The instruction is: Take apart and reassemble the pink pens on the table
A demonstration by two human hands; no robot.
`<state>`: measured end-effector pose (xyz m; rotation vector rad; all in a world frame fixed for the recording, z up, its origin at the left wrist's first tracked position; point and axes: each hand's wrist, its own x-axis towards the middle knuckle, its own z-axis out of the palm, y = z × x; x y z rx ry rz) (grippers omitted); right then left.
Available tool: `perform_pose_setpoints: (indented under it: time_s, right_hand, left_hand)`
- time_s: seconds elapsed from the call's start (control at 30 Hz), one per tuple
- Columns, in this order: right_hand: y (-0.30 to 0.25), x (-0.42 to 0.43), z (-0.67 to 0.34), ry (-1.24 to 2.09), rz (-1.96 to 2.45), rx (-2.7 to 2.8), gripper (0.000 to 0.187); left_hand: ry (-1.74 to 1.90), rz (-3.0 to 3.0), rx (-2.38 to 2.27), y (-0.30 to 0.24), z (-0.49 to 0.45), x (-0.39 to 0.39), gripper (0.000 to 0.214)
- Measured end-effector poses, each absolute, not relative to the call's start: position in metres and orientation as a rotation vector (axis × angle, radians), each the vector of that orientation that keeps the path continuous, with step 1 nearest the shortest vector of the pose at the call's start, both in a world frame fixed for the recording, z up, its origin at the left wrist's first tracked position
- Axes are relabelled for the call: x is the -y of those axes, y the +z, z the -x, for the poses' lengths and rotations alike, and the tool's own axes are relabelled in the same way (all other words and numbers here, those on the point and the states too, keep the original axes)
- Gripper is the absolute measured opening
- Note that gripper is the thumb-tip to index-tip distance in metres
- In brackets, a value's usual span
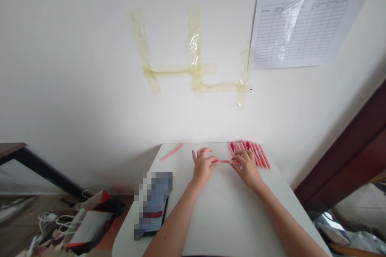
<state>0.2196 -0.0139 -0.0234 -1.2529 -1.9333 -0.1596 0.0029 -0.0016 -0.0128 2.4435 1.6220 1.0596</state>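
My left hand (pixel 202 165) and my right hand (pixel 246 165) meet over the far part of a white table (pixel 223 209). Between their fingertips they pinch a thin pink pen (pixel 223 161), held level, one end in each hand. Just right of my right hand lies a row of several pink and red pens (pixel 256 153), side by side near the wall. A single pink pen (pixel 172 152) lies apart at the table's far left corner.
A tablet or phone (pixel 153 204) lies on the table's left edge. On the wall hang a printed grid sheet (pixel 301 28) and strips of yellowed tape (pixel 194 60). A bag with cables (pixel 87 225) sits on the floor at the left; dark wood furniture (pixel 352 156) stands at the right.
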Motion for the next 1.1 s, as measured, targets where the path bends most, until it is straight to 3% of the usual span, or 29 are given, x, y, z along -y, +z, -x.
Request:
perform_pose_setpoints:
  time_s: [0.33, 0.6, 0.83, 1.1]
  right_hand:
    - [-0.0246, 0.0124, -0.2196, -0.166, 1.265, 1.955, 0.030]
    - [-0.0201, 0.0172, -0.2193, -0.109, 1.266, 1.962, 0.021]
    - [-0.0246, 0.0142, -0.2180, -0.126, 1.288, 1.963, 0.031]
    - [-0.0213, 0.0168, -0.2187, -0.091, 1.273, 1.968, 0.021]
  left_hand:
    - [1.059, -2.472, -1.577, -0.0110, -0.0029, 0.0028, 0.007]
    - [1.074, -2.461, -1.582, -0.0121, -0.0021, 0.0019, 0.006]
    - [1.092, -2.486, -1.548, -0.0129, -0.0025, 0.0023, 0.006]
    - [1.093, -2.472, -1.566, -0.0128, -0.0019, 0.0018, 0.005]
